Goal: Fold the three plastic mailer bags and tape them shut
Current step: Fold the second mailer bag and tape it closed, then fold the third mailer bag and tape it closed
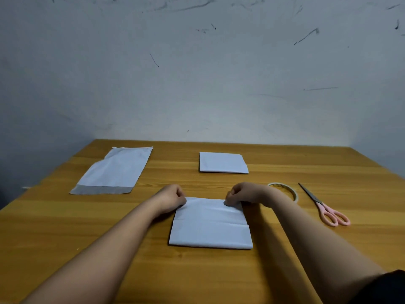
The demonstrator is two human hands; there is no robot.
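While the folded mailer bag (210, 224) is lying on the surface (65, 227), the left hand (173, 198) and right hand (241, 194) are pinching its far edge with curled fingers (229, 199).

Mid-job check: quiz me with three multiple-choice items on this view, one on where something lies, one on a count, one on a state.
1. Where do the scissors lie?
A. left of the unfolded mailer
B. right of the tape roll
C. on the far folded mailer

2. How many mailers on the table are not yet folded?
A. one
B. two
C. three

3. What are the hands doing?
A. cutting tape
B. resting idle
C. pinching the near mailer's far edge

Answers: 1 B, the pink-handled scissors sit just right of the tape roll. 2 A, only the unfolded mailer lies long and flat; the far folded mailer and near mailer are folded. 3 C, the left hand and right hand grip its far corners.
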